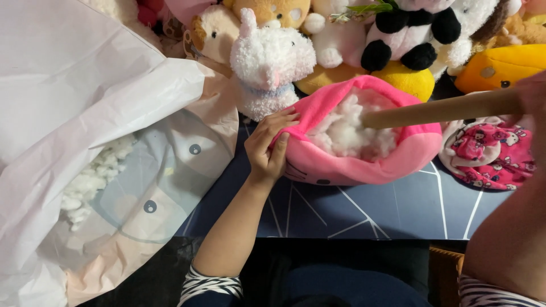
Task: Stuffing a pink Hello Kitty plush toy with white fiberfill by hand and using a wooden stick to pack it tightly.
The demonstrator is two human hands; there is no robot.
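Note:
A pink plush shell (364, 165) lies open on the dark blue patterned surface, filled with white stuffing (347, 133). My left hand (268, 149) pinches the shell's left rim and holds the opening apart. My right hand (532, 94), blurred at the right edge, grips a wooden stick (438, 109) that slants in from the right. The stick's tip is pressed into the white stuffing inside the shell.
A large white plastic bag (85, 113) with loose white stuffing (94, 179) fills the left side. Several plush toys line the back: a white fluffy one (270, 59), a panda (412, 34), yellow ones (500, 65). A pink printed fabric piece (492, 153) lies at the right.

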